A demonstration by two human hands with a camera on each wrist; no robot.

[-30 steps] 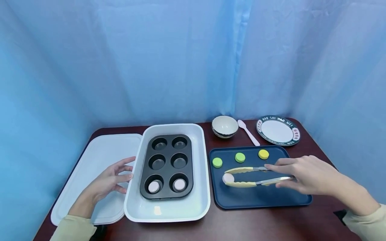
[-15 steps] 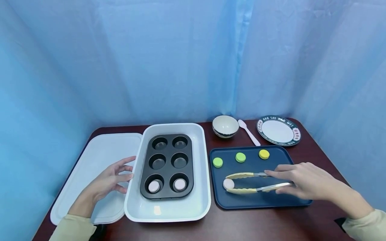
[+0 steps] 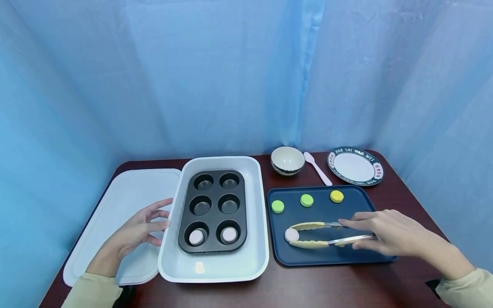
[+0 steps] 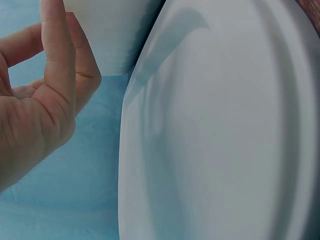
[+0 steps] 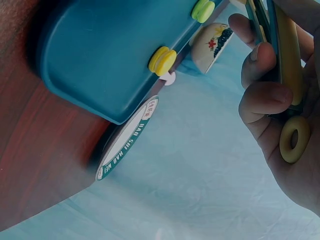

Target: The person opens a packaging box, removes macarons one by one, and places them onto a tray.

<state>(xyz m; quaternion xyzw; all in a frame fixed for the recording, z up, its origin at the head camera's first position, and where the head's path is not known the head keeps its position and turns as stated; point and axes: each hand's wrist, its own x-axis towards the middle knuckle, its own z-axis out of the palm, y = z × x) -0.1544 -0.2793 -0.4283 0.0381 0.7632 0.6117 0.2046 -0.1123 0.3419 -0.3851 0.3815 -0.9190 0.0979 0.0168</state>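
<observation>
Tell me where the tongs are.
In the head view, the tongs are on the right, held in the right hand over the navy tray, straddling a pale pink macaron.

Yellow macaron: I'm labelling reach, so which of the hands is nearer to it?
Right. The right hand, holding the tongs, is right and nearside of the yellow macaron; the left hand is far left of it, beside the white tub.

Blue curtain [image 3: 231,77] all along the back and both sides of a dark table [image 3: 327,286], so this looks like a curtained-off kitchen set-up, and here's the kitchen gear: muffin tin [image 3: 215,214], tongs [image 3: 313,244], bowl [image 3: 287,160], spoon [image 3: 319,171], plate [image 3: 352,167]! The room beyond? Hidden by that curtain.
</observation>
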